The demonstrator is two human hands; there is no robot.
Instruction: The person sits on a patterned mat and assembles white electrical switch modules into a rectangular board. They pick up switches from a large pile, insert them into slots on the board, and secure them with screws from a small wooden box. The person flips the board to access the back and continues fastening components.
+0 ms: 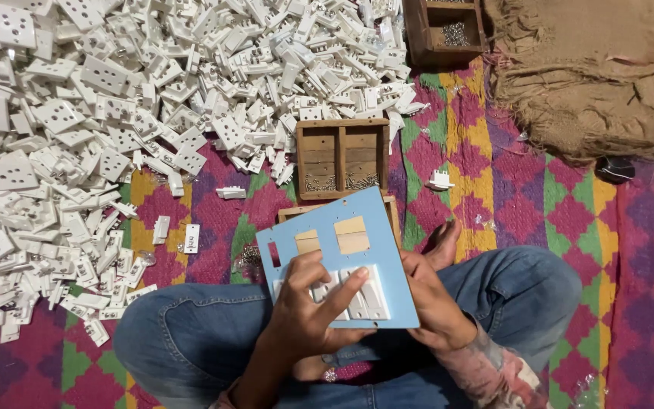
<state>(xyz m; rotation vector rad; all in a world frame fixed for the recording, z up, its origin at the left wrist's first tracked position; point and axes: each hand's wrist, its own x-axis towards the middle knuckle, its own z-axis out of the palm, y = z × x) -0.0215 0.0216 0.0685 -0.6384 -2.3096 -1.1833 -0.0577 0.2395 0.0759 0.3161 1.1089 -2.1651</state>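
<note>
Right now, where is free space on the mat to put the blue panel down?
Bare mat lies right of the small wooden tray, below the burlap sack; only one white part sits there. Left of the tray, the heap of white plastic parts is crowded.

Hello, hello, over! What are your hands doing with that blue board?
Left hand presses white switches into blue panel. Right hand grips the panel's edge. Panel rests on lap; nothing blocks it.
</note>
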